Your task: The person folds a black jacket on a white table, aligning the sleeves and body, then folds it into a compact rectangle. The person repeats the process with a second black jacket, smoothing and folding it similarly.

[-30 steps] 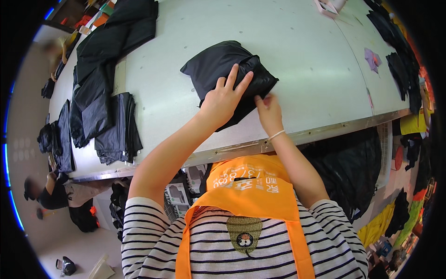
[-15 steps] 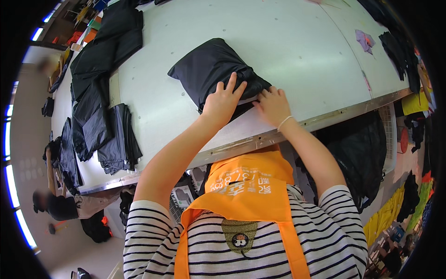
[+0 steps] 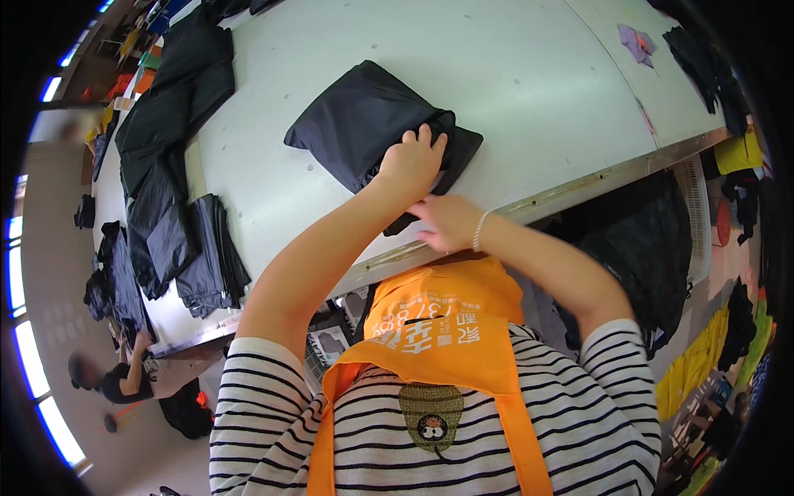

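A folded bundle of black, slightly shiny fabric point(image 3: 356, 116) lies on the pale table, a darker flap sticking out at its right. On the bundle's near right part rests my left hand point(image 3: 412, 165), its fingers bent over a gathered fold and gripping it; the thumb is hidden. My right hand point(image 3: 448, 221), with a pale bracelet at the wrist, reaches across under the left wrist beside the bundle's near edge. Its thumb stands apart from the fingers, whose tips are partly hidden and a little blurred. Nothing shows in that hand.
Along the left side of the table point(image 3: 529, 132) lie long black garments point(image 3: 169, 124) and a folded black stack point(image 3: 211, 256). A purple cloth point(image 3: 637, 43) and dark pieces lie far right. Below the table's edge is a large black bag point(image 3: 628, 248). Another person works at far left.
My right hand has left the bundle's right corner and moved left and nearer, under my left wrist. The flap at the right now shows. My left hand has shifted slightly right, fingers more bent.
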A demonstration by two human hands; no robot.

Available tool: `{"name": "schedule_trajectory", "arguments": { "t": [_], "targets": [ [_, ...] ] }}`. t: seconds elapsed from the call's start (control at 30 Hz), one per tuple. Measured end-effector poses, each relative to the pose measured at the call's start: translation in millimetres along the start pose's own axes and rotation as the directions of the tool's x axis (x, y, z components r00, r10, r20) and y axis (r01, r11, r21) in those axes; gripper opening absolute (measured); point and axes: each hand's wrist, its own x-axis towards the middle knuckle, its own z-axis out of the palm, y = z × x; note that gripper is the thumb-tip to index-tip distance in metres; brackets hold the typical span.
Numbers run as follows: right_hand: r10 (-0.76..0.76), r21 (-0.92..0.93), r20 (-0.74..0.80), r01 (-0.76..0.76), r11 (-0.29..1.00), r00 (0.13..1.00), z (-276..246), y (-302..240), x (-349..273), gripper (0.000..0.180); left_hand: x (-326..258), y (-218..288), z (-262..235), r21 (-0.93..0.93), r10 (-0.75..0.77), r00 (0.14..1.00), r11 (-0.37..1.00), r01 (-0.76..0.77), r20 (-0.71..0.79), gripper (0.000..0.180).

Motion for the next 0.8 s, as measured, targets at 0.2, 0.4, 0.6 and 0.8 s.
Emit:
{"name": "schedule_trajectory", "arguments": {
  "t": [0.2, 0.4, 0.6, 0.8],
  "targets": [
    [0.077, 0.223, -0.322, -0.003, 0.975, 0.944, 20.9, -27.4, 2.9, 0.011, 6.2, -8.5, 35.3, -0.355, -0.115, 0.936, 0.935, -0.011, -0.332, 0.075],
    [0.097, 0.105, -0.285, -0.07, 0.992, 0.954, 1.9, -10.4, -15.9, 0.007, 21.6, 20.3, 70.5, -0.279, -0.304, 0.904, 0.935, 0.221, -0.301, 0.076],
    [0.199, 0.039, -0.282, -0.196, 0.98, 0.939, -40.7, 2.5, -58.3, 0.006, 2.9, -21.3, -49.4, -0.74, 0.15, 0.988, 0.659, -0.132, -0.042, 0.067],
    [0.212, 0.084, -0.264, -0.197, 0.977, 0.941, -28.7, 18.5, -69.7, 0.005, 18.8, 39.9, 50.5, 0.051, 0.302, 0.879, 0.951, -0.306, -0.369, 0.063]
  ]
}}
